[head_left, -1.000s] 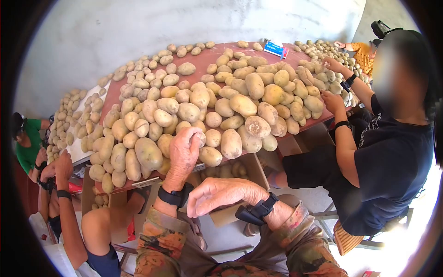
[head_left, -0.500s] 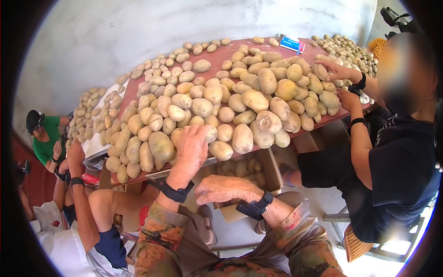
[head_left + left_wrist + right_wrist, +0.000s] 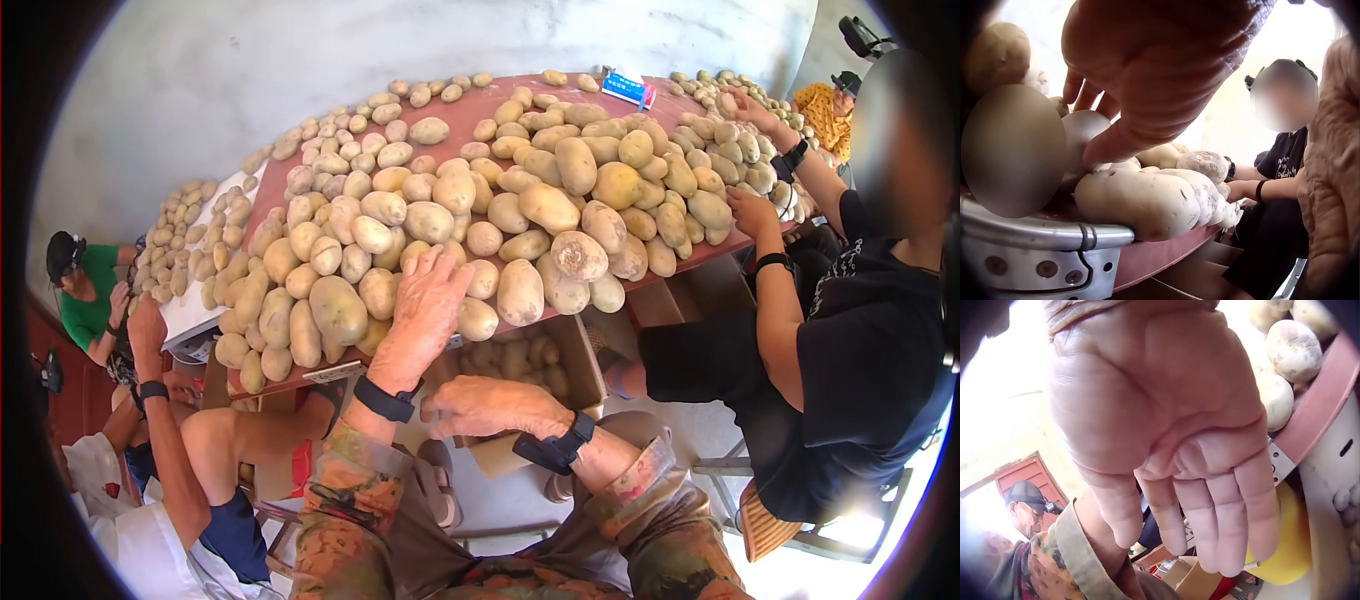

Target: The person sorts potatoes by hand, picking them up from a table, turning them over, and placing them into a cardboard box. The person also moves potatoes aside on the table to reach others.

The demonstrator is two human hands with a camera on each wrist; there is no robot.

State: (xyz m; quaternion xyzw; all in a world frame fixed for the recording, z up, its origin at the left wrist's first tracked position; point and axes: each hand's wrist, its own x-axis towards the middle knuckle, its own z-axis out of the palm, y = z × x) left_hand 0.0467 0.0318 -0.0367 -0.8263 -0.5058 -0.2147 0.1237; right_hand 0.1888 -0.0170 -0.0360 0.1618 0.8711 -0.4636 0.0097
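Observation:
My left hand lies over potatoes at the near edge of the heap, its fingers spread in the head view. In the left wrist view a pale potato sits between the thumb on the near side and the fingers on the far side. A long potato lies just below the hand at the table edge. My right hand hangs in front of the table above my lap, holding nothing. Its fingers point down fairly straight in the right wrist view, palm towards the camera.
The red table carries a large heap of potatoes. Below its edge stands a cardboard box with potatoes inside. A blue tissue pack lies at the back. A person in black sits to the right; others sit at left and far right.
My left hand has reached slightly farther over the heap, its fingers going from curled at a potato to spread out. The right hand stays in front of the table. The view has shifted slightly.

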